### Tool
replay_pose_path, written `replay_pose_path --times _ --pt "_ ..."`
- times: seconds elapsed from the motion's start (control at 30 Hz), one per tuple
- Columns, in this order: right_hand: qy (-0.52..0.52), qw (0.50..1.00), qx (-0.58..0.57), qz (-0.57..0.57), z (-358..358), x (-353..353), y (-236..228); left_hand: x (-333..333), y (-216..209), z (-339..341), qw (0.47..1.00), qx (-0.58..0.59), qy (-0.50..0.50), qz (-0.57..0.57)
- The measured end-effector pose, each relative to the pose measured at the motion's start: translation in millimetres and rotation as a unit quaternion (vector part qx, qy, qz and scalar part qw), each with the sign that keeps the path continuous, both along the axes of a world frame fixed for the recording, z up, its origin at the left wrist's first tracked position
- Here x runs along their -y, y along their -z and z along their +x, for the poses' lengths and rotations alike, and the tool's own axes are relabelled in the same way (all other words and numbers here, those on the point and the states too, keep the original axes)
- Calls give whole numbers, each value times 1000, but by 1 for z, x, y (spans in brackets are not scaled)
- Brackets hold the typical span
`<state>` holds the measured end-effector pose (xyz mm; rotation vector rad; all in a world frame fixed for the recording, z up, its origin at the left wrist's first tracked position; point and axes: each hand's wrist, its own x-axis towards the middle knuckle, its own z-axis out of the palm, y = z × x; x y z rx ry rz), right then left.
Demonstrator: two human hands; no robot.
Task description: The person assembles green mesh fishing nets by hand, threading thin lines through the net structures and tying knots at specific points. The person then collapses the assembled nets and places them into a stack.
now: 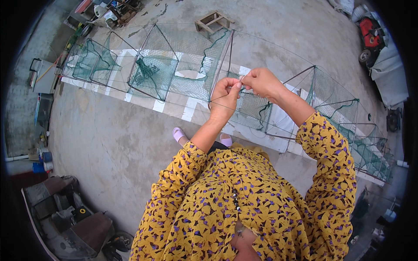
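A long green mesh fish trap with dark rod frames (198, 56) stretches from the far left to the right in front of me. Above its middle, my left hand (224, 96) is closed in a pinch beside one upright frame rod. My right hand (262, 82) is pinched shut as well, its fingertips meeting those of the left. A small, thin, light-coloured piece shows between the fingertips, too small to name. Dark green cord (212, 48) runs down the netting left of my hands. Bunched green netting (147, 69) gathers inside one section.
Pale sheeting with white strips (188, 112) lies under the trap on the concrete floor (113, 130). Beyond it stands a small wooden stool (213, 21). A three-wheeled vehicle (72, 217) is at lower left, and a red machine (371, 35) at far right. Along the left wall are assorted items.
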<state>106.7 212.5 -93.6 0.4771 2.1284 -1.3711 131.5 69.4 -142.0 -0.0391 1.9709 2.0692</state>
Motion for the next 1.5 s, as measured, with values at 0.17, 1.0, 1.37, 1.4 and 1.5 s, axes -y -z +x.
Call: replay_pose_path --times 0.17,1.0,1.37,1.4,1.5 --pt "-27 995 -97 -11 6 -3 -5 -2 5 5 1000 -1 -11 27" --pt "-68 936 -267 -221 -30 92 -69 -2 1 18 996 -24 -74 50" --pt "41 947 -250 -196 -24 -14 -54 -16 -16 61 980 -1 186 -78" --pt "48 947 -251 -194 -23 -25 -48 -9 -22 62 957 -3 277 -86" --pt "65 963 -215 -151 -11 -55 -33 5 -49 59 889 -13 448 -91"
